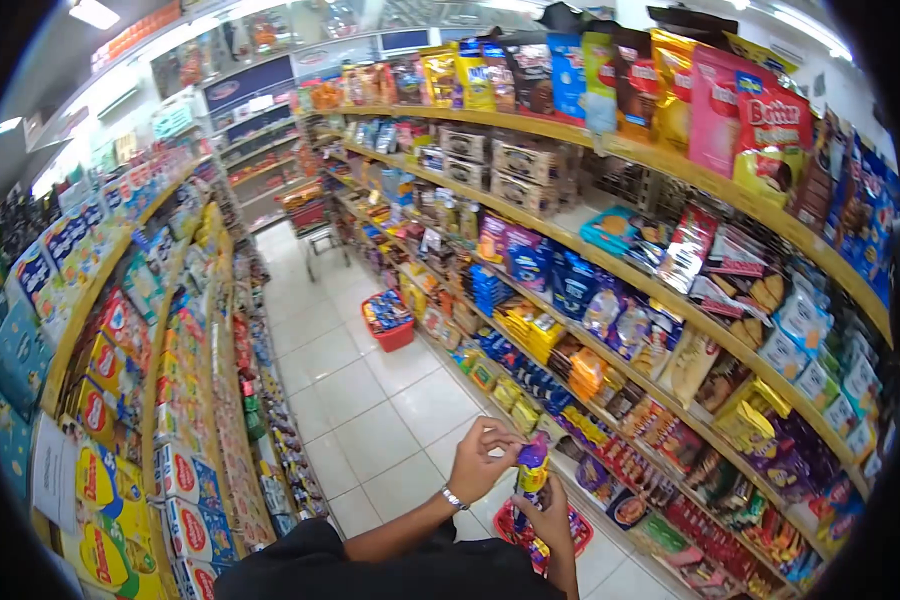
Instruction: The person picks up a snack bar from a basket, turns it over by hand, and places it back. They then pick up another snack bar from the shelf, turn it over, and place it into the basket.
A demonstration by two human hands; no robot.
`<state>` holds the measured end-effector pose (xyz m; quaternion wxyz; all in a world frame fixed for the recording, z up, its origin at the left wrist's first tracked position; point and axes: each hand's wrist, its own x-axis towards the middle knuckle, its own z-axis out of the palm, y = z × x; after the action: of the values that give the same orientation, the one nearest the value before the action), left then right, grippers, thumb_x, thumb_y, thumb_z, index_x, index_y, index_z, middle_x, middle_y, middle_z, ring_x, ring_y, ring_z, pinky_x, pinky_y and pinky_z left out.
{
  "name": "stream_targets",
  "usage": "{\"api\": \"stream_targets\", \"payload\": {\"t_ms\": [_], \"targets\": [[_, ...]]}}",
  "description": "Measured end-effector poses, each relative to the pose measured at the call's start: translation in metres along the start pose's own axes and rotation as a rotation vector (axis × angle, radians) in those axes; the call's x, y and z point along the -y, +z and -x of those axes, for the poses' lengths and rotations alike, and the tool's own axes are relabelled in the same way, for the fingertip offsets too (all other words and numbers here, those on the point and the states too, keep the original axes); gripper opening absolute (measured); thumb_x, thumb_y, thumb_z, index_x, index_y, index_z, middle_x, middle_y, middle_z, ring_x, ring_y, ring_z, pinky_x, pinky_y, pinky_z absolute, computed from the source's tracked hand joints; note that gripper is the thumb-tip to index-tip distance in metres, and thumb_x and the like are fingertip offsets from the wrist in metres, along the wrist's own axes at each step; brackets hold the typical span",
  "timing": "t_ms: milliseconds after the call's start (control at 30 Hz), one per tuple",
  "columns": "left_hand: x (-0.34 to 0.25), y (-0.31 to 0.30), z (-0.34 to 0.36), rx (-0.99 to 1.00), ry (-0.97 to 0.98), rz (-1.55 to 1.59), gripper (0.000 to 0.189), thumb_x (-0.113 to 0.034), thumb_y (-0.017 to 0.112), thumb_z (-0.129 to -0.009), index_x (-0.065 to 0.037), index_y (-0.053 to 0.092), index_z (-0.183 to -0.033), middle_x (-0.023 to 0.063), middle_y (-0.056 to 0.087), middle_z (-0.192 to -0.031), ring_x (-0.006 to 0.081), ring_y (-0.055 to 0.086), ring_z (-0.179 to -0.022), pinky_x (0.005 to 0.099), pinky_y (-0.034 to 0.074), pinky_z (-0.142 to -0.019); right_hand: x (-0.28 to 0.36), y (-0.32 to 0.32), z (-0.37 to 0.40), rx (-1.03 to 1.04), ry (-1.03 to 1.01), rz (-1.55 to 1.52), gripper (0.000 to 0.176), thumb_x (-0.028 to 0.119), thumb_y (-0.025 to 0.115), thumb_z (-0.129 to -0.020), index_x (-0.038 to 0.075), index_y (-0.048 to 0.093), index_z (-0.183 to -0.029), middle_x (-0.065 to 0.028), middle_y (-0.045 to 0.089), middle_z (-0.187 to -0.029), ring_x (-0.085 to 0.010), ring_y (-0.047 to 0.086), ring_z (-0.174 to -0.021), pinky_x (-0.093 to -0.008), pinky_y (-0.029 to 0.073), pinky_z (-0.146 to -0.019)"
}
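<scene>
A purple and yellow packet (533, 472) is upright in front of my body. Low on its right side, my right hand (548, 515) is wrapped round it. My left hand (485, 460), with a metal bracelet at the wrist, is at the packet's upper left, thumb and index finger pinched together by its top edge. Whatever lies between those fingertips is too small to make out. Beneath my hands, a red basket (578, 530) on the floor holds colourful packets, partly hidden by my right forearm.
Stocked shelves (750, 350) of snack packets rise on the right, and more shelves (150, 400) line the left. Farther along the tiled aisle (355, 425) stand a red basket (395, 338) of packets and a shopping cart (315, 232).
</scene>
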<state>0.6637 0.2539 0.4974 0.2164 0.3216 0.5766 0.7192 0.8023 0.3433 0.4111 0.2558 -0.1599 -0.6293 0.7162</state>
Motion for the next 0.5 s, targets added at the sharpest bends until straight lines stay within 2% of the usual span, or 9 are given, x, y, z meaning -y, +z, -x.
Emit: {"api": "stream_targets", "payload": {"t_ms": [67,100,133,200,300,400,500], "targets": [[0.017,0.000,0.003,0.013,0.039,0.022,0.026,0.007,0.058,-0.086,-0.003,0.039,-0.101,0.0151,0.065,-0.094,0.0175,0.064,-0.093,0.0297,0.056,-0.078,-0.007,-0.008,0.001,0.023,-0.032,0.000,0.052,0.005,0.077,-0.076,-0.001,0.047,-0.119,-0.0091,0.060,-0.106,-0.0170,0.059,-0.099,-0.0303,0.046,-0.087],[0.016,0.003,0.005,0.021,0.078,0.016,0.024,0.002,0.062,-0.087,-0.001,0.046,-0.105,0.0131,0.068,-0.094,0.0139,0.066,-0.091,0.0255,0.058,-0.070,-0.001,-0.011,0.004,0.024,-0.008,0.008,0.051,0.006,0.077,-0.076,-0.001,0.049,-0.118,-0.0085,0.061,-0.104,-0.0165,0.060,-0.098,-0.0299,0.046,-0.087],[0.014,0.005,0.005,0.037,0.071,0.021,0.024,0.002,0.062,-0.087,-0.001,0.046,-0.105,0.0131,0.068,-0.094,0.0139,0.066,-0.091,0.0255,0.058,-0.070,-0.001,-0.014,0.006,0.005,-0.006,0.009,0.051,0.006,0.077,-0.076,-0.001,0.049,-0.118,-0.0085,0.061,-0.104,-0.0165,0.060,-0.098,-0.0299,0.046,-0.087],[0.006,0.008,0.006,0.101,0.036,-0.199,0.023,0.000,0.062,-0.088,0.000,0.048,-0.106,0.0128,0.068,-0.094,0.0134,0.066,-0.091,0.0256,0.057,-0.072,-0.006,-0.022,0.011,0.006,0.021,0.014,0.050,0.007,0.077,-0.077,-0.002,0.051,-0.119,-0.0080,0.061,-0.102,-0.0159,0.060,-0.095,-0.0294,0.047,-0.085],[0.020,0.008,0.006,0.143,-0.011,-0.332,0.024,-0.002,0.062,-0.088,0.000,0.049,-0.107,0.0124,0.069,-0.094,0.0131,0.067,-0.090,0.0270,0.057,-0.075,-0.024,-0.035,0.017,-0.014,0.032,0.037,0.053,0.010,0.078,-0.077,-0.002,0.052,-0.122,-0.0068,0.062,-0.103,-0.0141,0.060,-0.094,-0.0282,0.048,-0.082],[0.030,0.014,0.009,0.151,-0.016,-0.234,0.023,-0.002,0.063,-0.088,0.000,0.049,-0.106,0.0124,0.069,-0.094,0.0137,0.067,-0.089,0.0280,0.057,-0.076,-0.026,-0.042,0.025,-0.024,0.042,0.069,0.055,0.013,0.079,-0.077,-0.002,0.053,-0.122,-0.0054,0.062,-0.104,-0.0128,0.060,-0.094,-0.0272,0.047,-0.082],[0.046,0.019,0.007,0.146,-0.150,0.010,0.024,0.001,0.060,-0.088,0.000,0.045,-0.107,0.0162,0.067,-0.096,0.0165,0.067,-0.091,0.0292,0.056,-0.078,-0.025,-0.042,0.028,-0.045,0.041,0.017,0.053,0.010,0.077,-0.079,-0.002,0.052,-0.123,-0.0057,0.062,-0.104,-0.0134,0.059,-0.097,-0.0277,0.046,-0.087]]}}
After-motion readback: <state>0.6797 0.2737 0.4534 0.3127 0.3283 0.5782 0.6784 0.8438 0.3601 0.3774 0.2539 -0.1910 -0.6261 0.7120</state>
